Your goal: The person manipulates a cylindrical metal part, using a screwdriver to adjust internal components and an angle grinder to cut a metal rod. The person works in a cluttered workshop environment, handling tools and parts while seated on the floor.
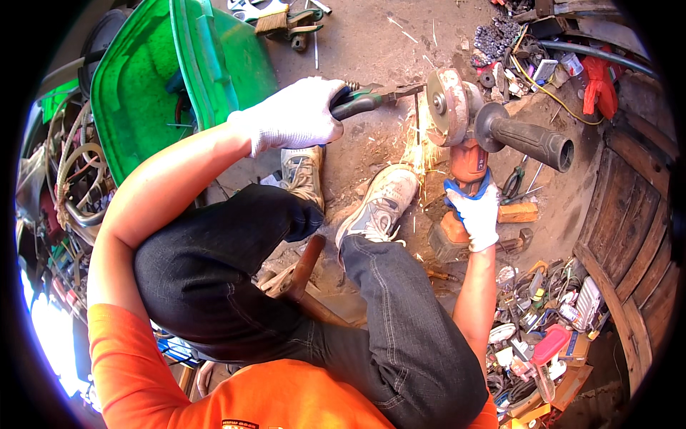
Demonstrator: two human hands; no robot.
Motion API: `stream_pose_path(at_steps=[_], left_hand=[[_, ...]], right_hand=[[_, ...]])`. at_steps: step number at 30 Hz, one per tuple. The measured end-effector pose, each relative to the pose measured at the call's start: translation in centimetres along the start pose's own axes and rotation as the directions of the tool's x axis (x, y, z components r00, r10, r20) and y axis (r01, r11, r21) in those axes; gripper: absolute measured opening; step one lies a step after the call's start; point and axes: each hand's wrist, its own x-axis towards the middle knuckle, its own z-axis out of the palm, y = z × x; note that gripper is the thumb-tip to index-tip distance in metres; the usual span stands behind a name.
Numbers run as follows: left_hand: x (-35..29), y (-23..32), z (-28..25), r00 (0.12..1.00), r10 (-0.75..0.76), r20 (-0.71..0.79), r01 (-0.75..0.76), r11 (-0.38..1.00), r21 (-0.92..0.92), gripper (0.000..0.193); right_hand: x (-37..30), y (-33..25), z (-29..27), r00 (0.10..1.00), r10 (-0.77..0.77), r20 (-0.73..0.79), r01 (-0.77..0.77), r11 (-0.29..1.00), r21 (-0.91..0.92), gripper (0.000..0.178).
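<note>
My left hand (300,114), in a white knit glove, is closed round the dark handles of a pair of pliers (361,105). The pliers' jaws point right and reach close to the rim of a grinding disc (444,114); what small piece they pinch is hard to make out. My right hand (477,214), gloved in white and blue, grips the body of an orange angle grinder (469,161). Its black side handle (532,139) sticks out to the right, with no hand on it. Yellow sparks (421,159) spray downward from the disc, toward my right shoe (382,204).
A green plastic bin (221,64) lies at the upper left. A brush (271,23) and tools sit at the top. Below the grinder are a hammer (525,239) and wooden block (518,212). Chains (498,37) and scrap fill the right, beside a wooden wall (622,207).
</note>
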Motion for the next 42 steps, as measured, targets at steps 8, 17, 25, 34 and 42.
stream_pose_path(at_steps=[8, 17, 25, 34, 42], left_hand=[[-0.1, 0.5, -0.3, 0.998, -0.049, 0.038, 0.049, 0.999, 0.006, 0.035], [0.0, 0.3, -0.2, 0.999, -0.030, 0.033, 0.029, 1.000, 0.007, 0.034], [-0.1, 0.5, -0.4, 1.000, -0.010, 0.021, 0.010, 1.000, -0.009, 0.033], [-0.2, 0.8, -0.3, 0.999, -0.037, 0.015, 0.037, 0.999, 0.008, 0.030], [-0.2, 0.7, -0.2, 1.000, -0.018, 0.013, 0.018, 1.000, -0.011, 0.031]], right_hand=[[0.0, -0.1, 0.0, 1.000, -0.025, 0.009, 0.025, 1.000, 0.018, 0.055], [0.1, -0.5, 0.0, 0.999, -0.035, 0.015, 0.035, 0.999, -0.001, 0.055], [0.1, -0.5, 0.0, 1.000, -0.010, 0.030, 0.008, 0.998, 0.057, 0.057], [-0.1, -2.0, 0.1, 0.997, 0.059, 0.050, -0.063, 0.994, 0.091, 0.057], [0.0, -0.8, 0.1, 1.000, -0.008, 0.022, 0.007, 0.998, 0.064, 0.056]])
